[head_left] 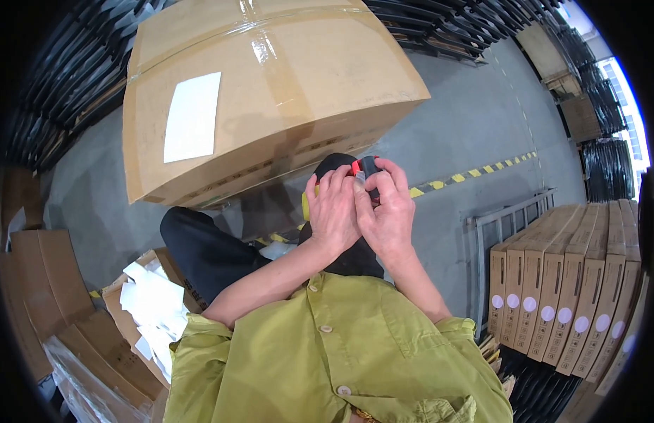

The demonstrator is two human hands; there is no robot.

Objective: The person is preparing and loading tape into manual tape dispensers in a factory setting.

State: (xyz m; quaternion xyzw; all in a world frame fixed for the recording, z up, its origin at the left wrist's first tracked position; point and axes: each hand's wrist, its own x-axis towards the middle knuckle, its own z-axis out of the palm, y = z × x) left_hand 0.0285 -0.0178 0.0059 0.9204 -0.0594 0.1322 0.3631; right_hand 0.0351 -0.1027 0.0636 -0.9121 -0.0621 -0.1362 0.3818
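My hands meet in front of my body, close above my dark-trousered legs. In my right hand (387,215) is a small black and red tool (369,167), gripped between curled fingers and thumb. Its exact kind is hidden by the fingers. My left hand (332,215) presses up against the right, back upward, with its fingers bent down. A yellow edge (305,204) shows beside the left fingers; what it belongs to is covered. Just beyond the hands stands a large taped carton (313,84) with a blank-looking white sheet (192,117) on its top.
An open box of white paper scraps (154,299) stands at my left, near brown cardboard (48,275). Flat cartons (552,282) stand in a row at the right beside a grey metal frame (510,218). Yellow-black floor tape (475,173) crosses the floor. Black racks (440,25) line the back.
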